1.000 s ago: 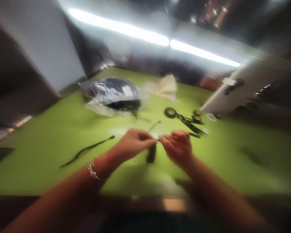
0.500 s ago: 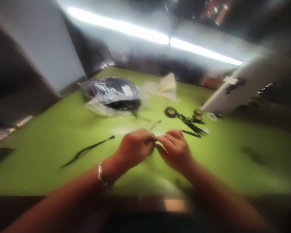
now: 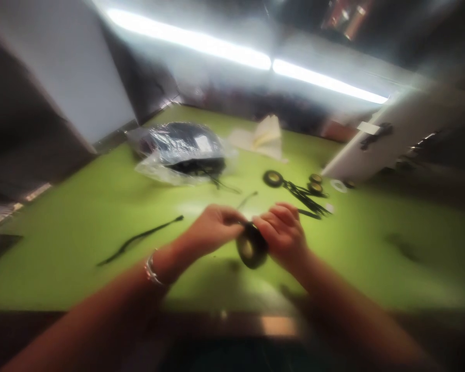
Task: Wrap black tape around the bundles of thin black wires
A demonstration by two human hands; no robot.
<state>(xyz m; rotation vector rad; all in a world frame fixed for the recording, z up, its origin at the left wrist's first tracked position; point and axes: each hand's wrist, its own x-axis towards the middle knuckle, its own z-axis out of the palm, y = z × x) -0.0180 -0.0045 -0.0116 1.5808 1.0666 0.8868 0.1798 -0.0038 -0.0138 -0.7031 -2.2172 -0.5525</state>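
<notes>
A roll of black tape [image 3: 259,251] hangs upright between my two hands, over the front middle of the green table. My left hand [image 3: 208,231] pinches at its upper left edge, thumb and forefinger closed. On the upper right side, my right hand [image 3: 282,232] is closed on the roll with its fingers curled. Whether a strip of tape or a thin cord lies between the fingertips is too blurred to tell. A black cable [image 3: 139,238] lies on the table left of my left hand, and a short dark cord [image 3: 248,199] lies just beyond my fingertips.
On the green table [image 3: 372,248], a clear plastic bag [image 3: 186,150] of dark items lies back left. Behind my right hand are another black tape roll [image 3: 273,179], a bundle of black cords [image 3: 306,199] and small yellow-cored rolls [image 3: 315,184]. A pale paper [image 3: 267,137] and white panel [image 3: 366,139] stand farther back.
The tape roll has swung into clear view below my fingers, its round face now toward me. My left hand has shifted slightly left and its grip has turned.
</notes>
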